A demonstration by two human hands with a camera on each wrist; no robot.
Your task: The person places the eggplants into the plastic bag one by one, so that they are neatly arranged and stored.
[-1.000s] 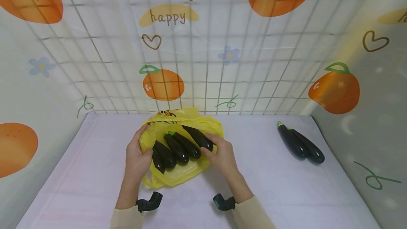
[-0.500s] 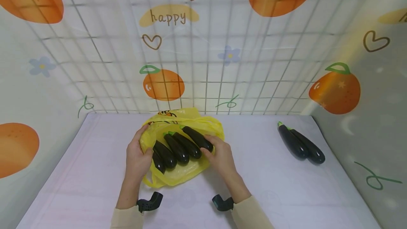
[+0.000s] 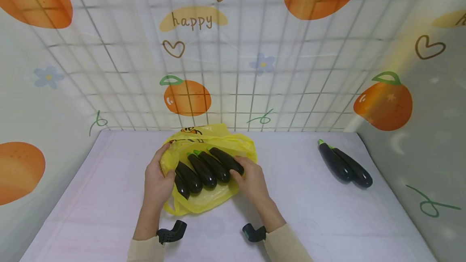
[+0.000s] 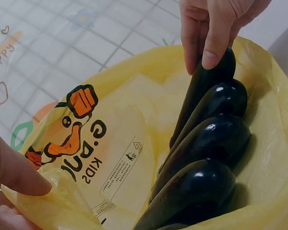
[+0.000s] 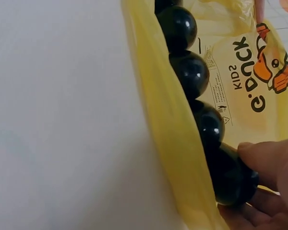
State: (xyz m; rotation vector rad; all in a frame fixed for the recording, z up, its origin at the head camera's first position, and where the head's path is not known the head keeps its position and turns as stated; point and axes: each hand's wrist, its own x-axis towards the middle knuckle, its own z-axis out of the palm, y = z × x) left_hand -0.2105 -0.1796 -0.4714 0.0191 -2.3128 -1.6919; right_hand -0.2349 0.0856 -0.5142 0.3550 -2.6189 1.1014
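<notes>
A yellow plastic bag [image 3: 214, 205] with a printed duck cartoon lies on the table, its mouth spread wide. Inside it several dark, glossy eggplants [image 3: 201, 170] lie side by side, green stems towards the back. My left hand [image 3: 157, 177] grips the bag's left edge, thumb on the inside, as the left wrist view also shows. At the right end of the row, my right hand [image 3: 251, 178] holds one eggplant [image 3: 225, 159] by its rounded end between thumb and fingers. In the right wrist view that eggplant [image 5: 229, 175] sits against its neighbour, within the bag's rim.
Two more eggplants [image 3: 344, 165] lie together on the right side of the white-covered table [image 3: 302, 213]. A pale sheet with printed oranges hangs over a wire grid [image 3: 236, 60] behind the table. Side walls [image 3: 429, 140] flank it.
The eggplant in my right hand has settled slightly lower and closer to the row, its stem end dropping a little. My right hand shifted slightly left; my left hand stays put.
</notes>
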